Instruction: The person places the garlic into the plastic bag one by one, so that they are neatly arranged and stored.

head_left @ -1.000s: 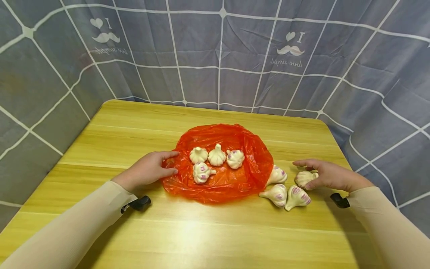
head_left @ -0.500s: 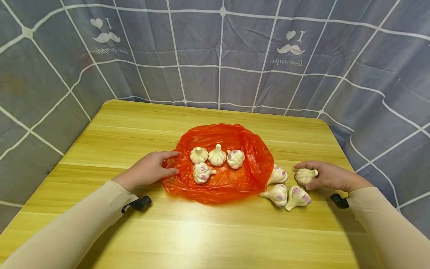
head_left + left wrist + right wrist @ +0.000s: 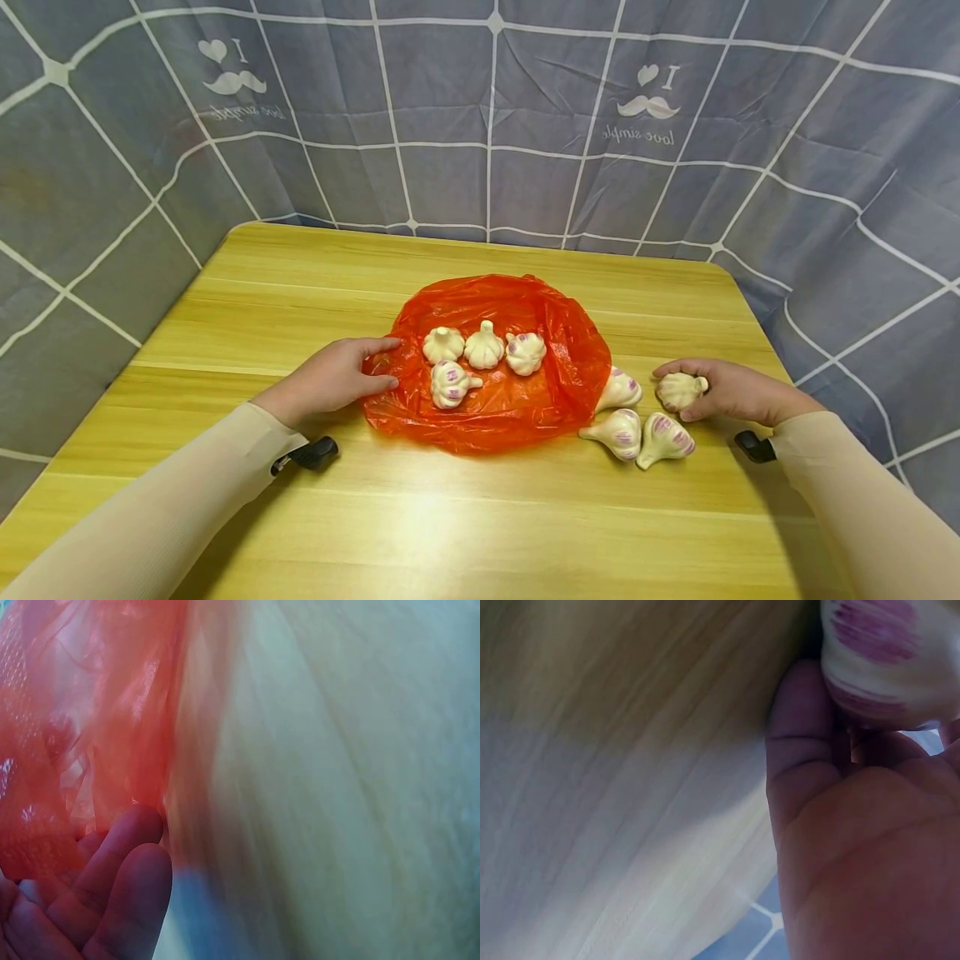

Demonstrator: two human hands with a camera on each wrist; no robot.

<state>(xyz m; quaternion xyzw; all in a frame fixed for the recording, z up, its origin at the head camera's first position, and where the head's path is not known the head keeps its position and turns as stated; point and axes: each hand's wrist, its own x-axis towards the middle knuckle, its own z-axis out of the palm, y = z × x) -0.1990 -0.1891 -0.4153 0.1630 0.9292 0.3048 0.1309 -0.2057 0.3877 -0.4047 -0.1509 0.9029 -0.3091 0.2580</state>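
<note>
In the head view, my left hand point(image 3: 333, 375) holds the left rim of a crumpled red plastic bag point(image 3: 420, 425), with index finger and thumb apart on the film. The left wrist view shows fingers point(image 3: 139, 892) against the bag point(image 3: 142, 697). On the bag's opened film sit several garlic bulbs, one with purple streaks and its stem to the right point(image 3: 450, 385). At the right, my right hand point(image 3: 742, 393) grips a pale garlic bulb point(image 3: 679, 391) between thumb and fingers. In the right wrist view this bulb point(image 3: 900, 667) shows purple marks.
Beside the bag's right edge lie a purple-streaked garlic bulb point(image 3: 619, 435), another with its stem toward me point(image 3: 666, 439), and one partly behind the film point(image 3: 621, 390). The wooden table point(image 3: 480, 525) meets a grey checked curtain point(image 3: 450, 108) at the back and sides.
My right fingers have closed in round the pale bulb, which has turned and shifted very slightly. The left hand and the bag stay put.
</note>
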